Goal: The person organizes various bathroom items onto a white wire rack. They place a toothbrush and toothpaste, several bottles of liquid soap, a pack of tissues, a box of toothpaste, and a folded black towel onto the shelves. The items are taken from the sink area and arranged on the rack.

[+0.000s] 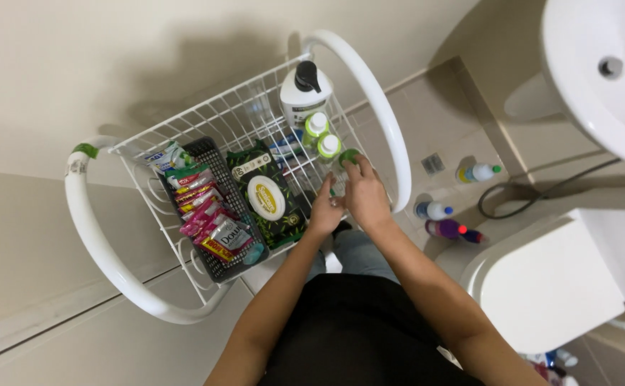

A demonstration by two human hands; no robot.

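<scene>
While you looked down from the head view: both your hands were inside the white wire basket [184, 118], at its right end
Thing in hand: a small green-capped bottle [348, 155], upright among the other bottles
Right hand [367, 196]: fingers curled over the green cap from above, gripping it
Left hand [325, 209]: fingertips bent in against the bottle's side, just below and left of your right; whether it truly clasped, I cannot tell
Long axis: vertical, cap toward you
Nearer hand: your right, already on top
Neighbours: two white-capped green bottles [321, 134] touching behind, a pump bottle [305, 89] beyond; a wipes pack [266, 196] to the left
</scene>
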